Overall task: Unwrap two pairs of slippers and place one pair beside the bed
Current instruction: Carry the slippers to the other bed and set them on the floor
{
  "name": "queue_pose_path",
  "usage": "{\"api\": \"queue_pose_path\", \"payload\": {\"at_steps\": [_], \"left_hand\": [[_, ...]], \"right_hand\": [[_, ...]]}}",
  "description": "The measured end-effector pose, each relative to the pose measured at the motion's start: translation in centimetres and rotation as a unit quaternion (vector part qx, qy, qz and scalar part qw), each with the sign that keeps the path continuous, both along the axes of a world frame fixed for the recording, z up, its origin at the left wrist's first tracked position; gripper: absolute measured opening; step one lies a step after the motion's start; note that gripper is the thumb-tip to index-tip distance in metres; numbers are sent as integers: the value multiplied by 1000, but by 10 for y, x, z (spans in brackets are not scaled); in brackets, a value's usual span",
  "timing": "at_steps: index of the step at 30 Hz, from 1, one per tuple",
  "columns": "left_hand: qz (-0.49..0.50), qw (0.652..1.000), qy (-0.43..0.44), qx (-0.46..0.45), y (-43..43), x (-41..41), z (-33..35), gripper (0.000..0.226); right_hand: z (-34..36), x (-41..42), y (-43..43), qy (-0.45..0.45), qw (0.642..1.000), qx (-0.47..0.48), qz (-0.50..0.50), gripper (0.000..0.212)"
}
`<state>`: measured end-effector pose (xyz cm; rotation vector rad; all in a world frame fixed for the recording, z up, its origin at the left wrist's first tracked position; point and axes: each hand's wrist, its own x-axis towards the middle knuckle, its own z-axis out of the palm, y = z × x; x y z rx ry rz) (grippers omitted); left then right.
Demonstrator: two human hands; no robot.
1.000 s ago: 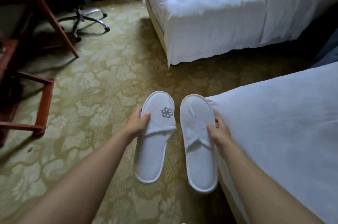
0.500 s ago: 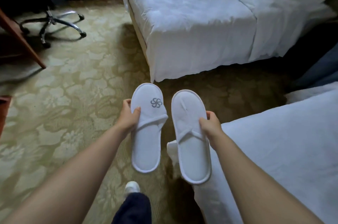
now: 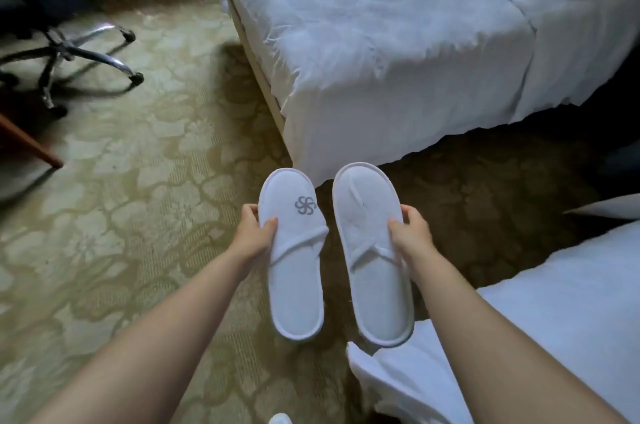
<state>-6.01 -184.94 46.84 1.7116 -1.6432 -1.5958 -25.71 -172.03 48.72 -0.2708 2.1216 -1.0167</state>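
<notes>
Head view: left hand [image 3: 254, 236] and right hand [image 3: 410, 233] each grip one slipper [image 3: 294, 267] toe-forward, paired for setting down, bed [image 3: 381, 42] at twelve o'clock.

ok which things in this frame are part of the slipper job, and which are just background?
Job:
- left hand holding the logo slipper
- right hand holding the plain slipper
- far bed
- near bed
- carpet, where a pair would be set down

Background:
- office chair base
- wooden furniture leg
</notes>
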Motion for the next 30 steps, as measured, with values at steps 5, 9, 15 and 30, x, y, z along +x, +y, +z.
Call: {"api": "queue_pose_path", "payload": {"at_steps": [5, 9, 15, 30], "left_hand": [[-2, 1000, -6, 28, -41, -33, -22, 18], [14, 999, -30, 37, -48, -58, -57, 17], [82, 994, -43, 65, -44, -102, -128, 16], [46, 985, -42, 164, 14, -159, -379, 49]], "right_hand": [[-14, -38, -40, 16, 1000, -2, -6, 34], [-43, -71, -54, 20, 1000, 12, -6, 33], [-107, -116, -65, 28, 998, 36, 34, 34], [-368, -170, -22, 19, 993, 114, 7, 38]]}}
